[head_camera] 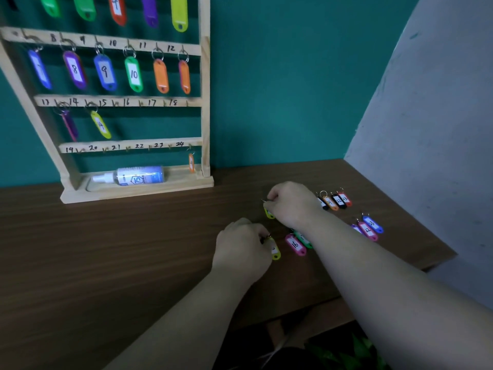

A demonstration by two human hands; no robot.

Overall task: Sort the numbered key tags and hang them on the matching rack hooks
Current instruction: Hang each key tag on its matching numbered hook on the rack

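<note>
Head view. Left grip (241, 247) is closed tight: fingers curled in, pinching the ring end of the near yellow tag (276, 252). The tag body sticks out to the right of the knuckles, over the surface (133, 249). Right grip (292, 204) is also curled, fingertips down on the ring end of the far yellow tag (269, 212); only that tag's lower end shows below the fingers. Can't tell if either tag is lifted or lying flat.

Hidden/unclear: nos. on both yellow tags are covered or blurred. Left fingertips are hidden behind the back of the hand. The right forearm crosses a green tag (304, 241), just beside the pink tag (295, 244) marked 16. Further right is a row of four tags (334, 201) (black, orange, black, red), the first partly behind the right grip. Nearer lies a trio of tags (369, 227) in blue, pink & purple, nos. too small to be sure. The rack's top row is cut off by the frame edge.

Materials: rack (205, 102) is pale bare wood w/ handwritten nos. on the rails & small hooks. Tags are glossy plastic, long ovals w/ white paper inserts & metal split rings. Tags 8, 9, 10 hang readable; an orange tag (191, 162) hangs at hook 24. A translucent spray bottle (133, 176) lies in the base tray. Surface is dark wood-grain.
</note>
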